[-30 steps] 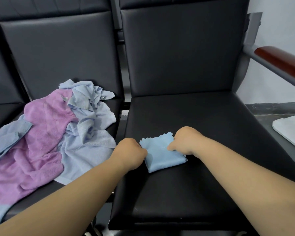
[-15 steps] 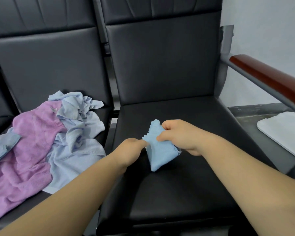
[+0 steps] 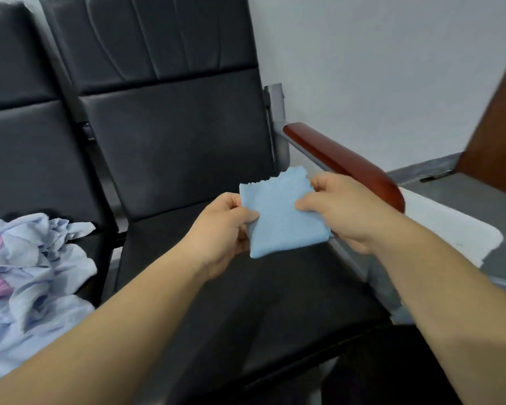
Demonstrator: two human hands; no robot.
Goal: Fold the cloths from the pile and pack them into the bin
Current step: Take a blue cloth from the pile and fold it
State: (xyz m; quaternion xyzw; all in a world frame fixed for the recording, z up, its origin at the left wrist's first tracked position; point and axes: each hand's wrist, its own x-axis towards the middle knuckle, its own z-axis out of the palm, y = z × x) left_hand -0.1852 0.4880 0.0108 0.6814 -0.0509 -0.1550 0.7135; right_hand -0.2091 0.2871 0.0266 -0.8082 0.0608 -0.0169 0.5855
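Cloth (image 3: 281, 217): a folded blue square, held off the seat (image 3: 246, 302), near the armrest (image 3: 342, 162).
Left hand (image 3: 222, 229): I pinch the cloth's left edge, thumb on top.
Right hand (image 3: 342, 209): I grasp the right edge, fingers curled behind.
Pile (image 3: 32, 273): unfolded on the next seat, well apart.
Bin: I cannot tell; perhaps the white shape (image 3: 450, 232) past the armrest.
Risk: if I release one pinch, the layers may fall open; the armrest could catch the cloth.
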